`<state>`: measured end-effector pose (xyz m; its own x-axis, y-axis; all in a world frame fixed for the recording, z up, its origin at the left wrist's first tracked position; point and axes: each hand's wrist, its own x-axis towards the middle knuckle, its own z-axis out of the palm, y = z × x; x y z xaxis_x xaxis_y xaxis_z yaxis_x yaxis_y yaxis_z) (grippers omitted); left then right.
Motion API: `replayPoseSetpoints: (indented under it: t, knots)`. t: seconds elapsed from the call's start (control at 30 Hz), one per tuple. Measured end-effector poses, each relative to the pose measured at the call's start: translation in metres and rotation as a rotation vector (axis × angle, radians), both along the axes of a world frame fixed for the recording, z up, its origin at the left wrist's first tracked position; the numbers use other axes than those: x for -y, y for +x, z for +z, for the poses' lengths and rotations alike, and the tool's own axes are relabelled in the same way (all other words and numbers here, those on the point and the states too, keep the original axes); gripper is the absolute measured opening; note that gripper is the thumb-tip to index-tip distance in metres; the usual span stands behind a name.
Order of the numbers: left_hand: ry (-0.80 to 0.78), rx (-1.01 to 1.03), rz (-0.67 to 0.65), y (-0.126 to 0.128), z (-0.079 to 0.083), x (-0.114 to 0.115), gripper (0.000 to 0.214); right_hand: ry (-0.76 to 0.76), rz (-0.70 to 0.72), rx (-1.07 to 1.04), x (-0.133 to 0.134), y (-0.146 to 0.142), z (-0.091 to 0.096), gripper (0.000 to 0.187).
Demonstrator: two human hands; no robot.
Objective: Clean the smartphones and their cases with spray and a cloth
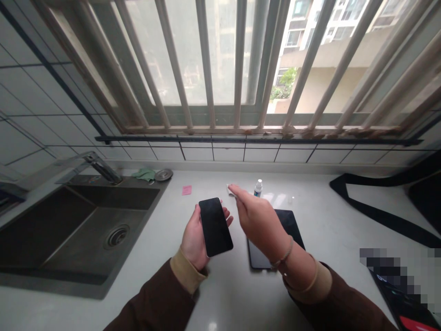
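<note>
My left hand holds a smartphone from below and behind, its dark screen facing up and slightly tilted. Several fingertips show past the phone's right edge. My right hand is raised to the right of the phone, fingers pressed together and pointing to the upper left. A white piece of tissue or cloth shows at its fingertips; most of it is hidden behind the hand. Beneath my right wrist a black tablet lies on the counter. Just beyond that hand stands a small white-capped bottle.
At left is a steel sink with a faucet. A green cloth and a round drain cover lie behind it. A pink sticky note lies on the white counter. A black strap is at right.
</note>
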<state>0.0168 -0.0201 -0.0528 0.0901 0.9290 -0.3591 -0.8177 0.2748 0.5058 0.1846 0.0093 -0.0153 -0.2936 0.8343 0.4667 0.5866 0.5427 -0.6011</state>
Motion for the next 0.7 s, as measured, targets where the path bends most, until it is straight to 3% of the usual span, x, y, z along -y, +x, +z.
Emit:
replayPoseSetpoints:
  t: [0.07,0.17,0.37,0.53,0.7]
  knots:
    - [0.015,0.021,-0.043,0.003,0.0,0.002,0.054,0.092,0.121,0.148,0.0,-0.008,-0.014,0.053]
    - [-0.004,0.026,-0.032,0.003,0.006,0.003,0.053,0.104,0.336,0.337,0.006,-0.018,-0.023,0.055]
    - [-0.076,-0.036,0.196,-0.014,0.026,-0.004,0.058,0.119,0.628,0.419,0.031,-0.024,-0.007,0.05]
    - [-0.071,-0.082,0.329,-0.031,0.022,-0.012,0.06,0.193,0.658,0.446,0.036,-0.025,-0.006,0.047]
    - [-0.067,-0.015,0.331,-0.039,0.011,-0.017,0.062,0.278,0.592,0.407,0.022,-0.02,-0.016,0.044]
